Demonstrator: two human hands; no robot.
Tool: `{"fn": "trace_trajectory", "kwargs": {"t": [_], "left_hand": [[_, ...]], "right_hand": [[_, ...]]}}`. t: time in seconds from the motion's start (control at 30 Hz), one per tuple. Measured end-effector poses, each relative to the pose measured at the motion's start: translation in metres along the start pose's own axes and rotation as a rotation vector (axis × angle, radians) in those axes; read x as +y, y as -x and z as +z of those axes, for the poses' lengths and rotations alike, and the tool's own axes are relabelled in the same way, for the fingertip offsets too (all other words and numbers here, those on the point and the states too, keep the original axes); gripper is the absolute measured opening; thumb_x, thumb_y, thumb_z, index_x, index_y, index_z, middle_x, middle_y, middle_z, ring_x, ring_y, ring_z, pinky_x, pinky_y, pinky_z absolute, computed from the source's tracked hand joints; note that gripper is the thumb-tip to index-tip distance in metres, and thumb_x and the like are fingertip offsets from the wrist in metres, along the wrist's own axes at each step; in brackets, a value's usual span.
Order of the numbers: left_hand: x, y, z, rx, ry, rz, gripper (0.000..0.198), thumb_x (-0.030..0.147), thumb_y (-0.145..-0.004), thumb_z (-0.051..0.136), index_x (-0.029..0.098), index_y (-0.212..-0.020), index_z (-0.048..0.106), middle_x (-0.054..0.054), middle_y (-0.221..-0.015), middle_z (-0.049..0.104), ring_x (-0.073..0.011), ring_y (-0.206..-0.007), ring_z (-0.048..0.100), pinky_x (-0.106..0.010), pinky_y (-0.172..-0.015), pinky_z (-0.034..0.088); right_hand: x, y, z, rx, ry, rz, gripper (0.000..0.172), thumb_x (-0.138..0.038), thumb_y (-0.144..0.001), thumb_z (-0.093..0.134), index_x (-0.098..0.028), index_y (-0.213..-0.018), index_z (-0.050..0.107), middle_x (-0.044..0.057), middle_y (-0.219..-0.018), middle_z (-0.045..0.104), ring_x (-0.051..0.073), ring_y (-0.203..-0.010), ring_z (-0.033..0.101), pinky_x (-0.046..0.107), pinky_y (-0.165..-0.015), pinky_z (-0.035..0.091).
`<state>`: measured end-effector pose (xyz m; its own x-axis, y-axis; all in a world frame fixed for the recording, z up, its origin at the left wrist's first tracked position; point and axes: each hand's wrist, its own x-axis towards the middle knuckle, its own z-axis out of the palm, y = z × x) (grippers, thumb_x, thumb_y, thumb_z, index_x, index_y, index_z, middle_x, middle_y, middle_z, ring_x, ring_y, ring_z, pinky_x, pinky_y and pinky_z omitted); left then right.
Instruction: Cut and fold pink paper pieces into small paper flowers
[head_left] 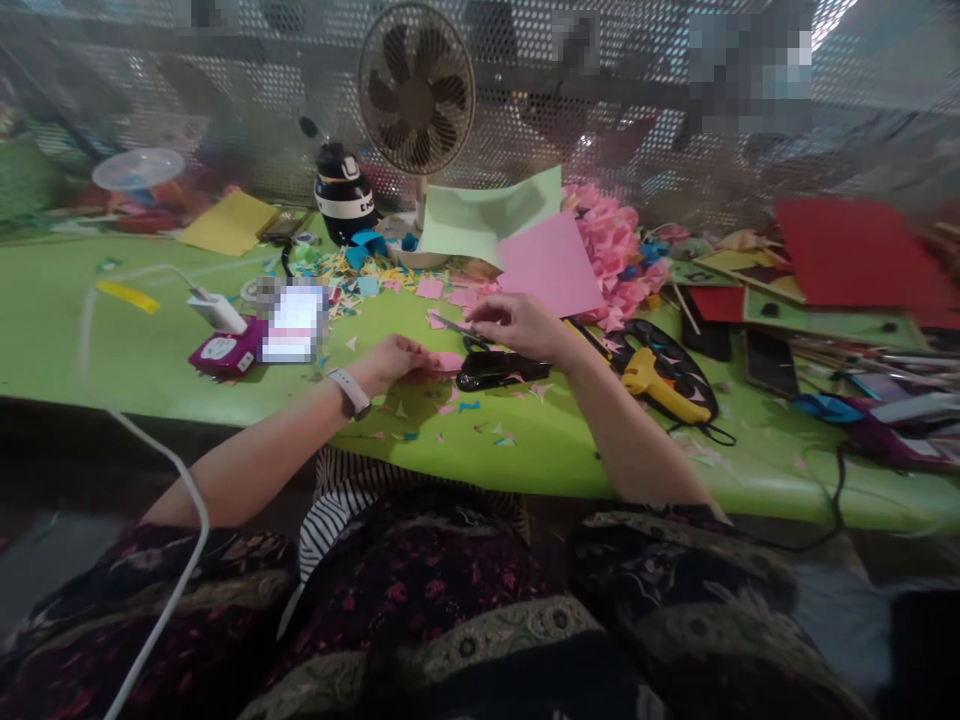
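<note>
My left hand (394, 362), with a pale band on the wrist, is closed on a small piece of pink paper (448, 363) just above the table. My right hand (510, 322) has its fingers closed at the dark handles of a pair of scissors (456, 328), whose blades point left over the pink paper. Part of the handles is hidden by my fingers. A black stapler (495, 370) lies right beneath my right hand, beside the paper. Small pink and blue scraps (470, 406) are scattered in front of my hands.
On the green table (150, 345) are a phone (296, 322), a purple power block (225, 350) and a white cable. Behind stand a bottle (343, 195), a fan (417, 90), paper sheets (551, 265) and pink paper flowers (604, 225). A yellow glue gun (664, 388) lies right.
</note>
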<state>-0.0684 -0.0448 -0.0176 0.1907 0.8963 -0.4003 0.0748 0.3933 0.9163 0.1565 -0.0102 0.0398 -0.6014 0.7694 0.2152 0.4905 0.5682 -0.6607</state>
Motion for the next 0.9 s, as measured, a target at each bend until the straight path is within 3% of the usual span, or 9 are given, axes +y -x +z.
{"fn": "trace_trajectory", "kwargs": {"t": [0.1, 0.23, 0.43, 0.67, 0.9], "left_hand": [[-0.003, 0.009, 0.012, 0.021, 0.077, -0.094, 0.01, 0.007, -0.075, 0.077, 0.012, -0.069, 0.071, -0.008, -0.071, 0.075, -0.0126, -0.062, 0.069, -0.029, -0.078, 0.059], [0.0, 0.021, 0.026, 0.106, 0.109, -0.09, 0.014, 0.003, -0.077, 0.074, 0.012, -0.068, 0.068, -0.008, -0.068, 0.073, -0.0127, -0.061, 0.069, -0.033, -0.081, 0.059], [0.001, 0.032, 0.038, 0.082, 0.108, -0.117, 0.009, 0.006, -0.083, 0.069, 0.01, -0.075, 0.068, -0.008, -0.067, 0.073, -0.0156, -0.062, 0.07, -0.037, -0.08, 0.059], [-0.002, 0.029, 0.042, 0.06, 0.148, -0.113, 0.016, 0.005, -0.081, 0.071, 0.014, -0.07, 0.064, -0.006, -0.065, 0.072, -0.018, -0.064, 0.071, -0.039, -0.077, 0.058], [-0.007, 0.015, 0.038, -0.006, 0.133, -0.109, 0.015, 0.007, -0.074, 0.078, 0.014, -0.068, 0.065, -0.008, -0.07, 0.073, -0.0188, -0.067, 0.071, -0.037, -0.077, 0.058]], "right_hand": [[-0.005, 0.0, 0.003, -0.018, 0.019, 0.004, 0.022, -0.027, -0.083, 0.06, -0.014, -0.097, 0.072, 0.008, -0.093, 0.072, 0.018, -0.082, 0.063, 0.033, -0.078, 0.048], [-0.008, 0.001, 0.008, -0.031, 0.09, -0.003, 0.02, -0.021, -0.083, 0.057, -0.014, -0.096, 0.071, 0.008, -0.092, 0.072, 0.017, -0.083, 0.062, 0.031, -0.077, 0.047], [-0.005, -0.002, 0.013, -0.05, 0.146, -0.042, 0.022, -0.016, -0.082, 0.055, -0.013, -0.096, 0.071, 0.009, -0.093, 0.072, 0.017, -0.082, 0.062, 0.03, -0.077, 0.045], [0.005, -0.006, 0.026, -0.065, 0.15, -0.039, 0.019, -0.018, -0.085, 0.055, -0.014, -0.095, 0.071, 0.009, -0.097, 0.072, 0.018, -0.084, 0.062, 0.031, -0.078, 0.045], [0.003, -0.008, 0.032, -0.037, 0.193, 0.014, 0.023, -0.033, -0.092, 0.057, -0.015, -0.094, 0.07, 0.01, -0.096, 0.072, 0.019, -0.084, 0.06, 0.03, -0.074, 0.041]]}}
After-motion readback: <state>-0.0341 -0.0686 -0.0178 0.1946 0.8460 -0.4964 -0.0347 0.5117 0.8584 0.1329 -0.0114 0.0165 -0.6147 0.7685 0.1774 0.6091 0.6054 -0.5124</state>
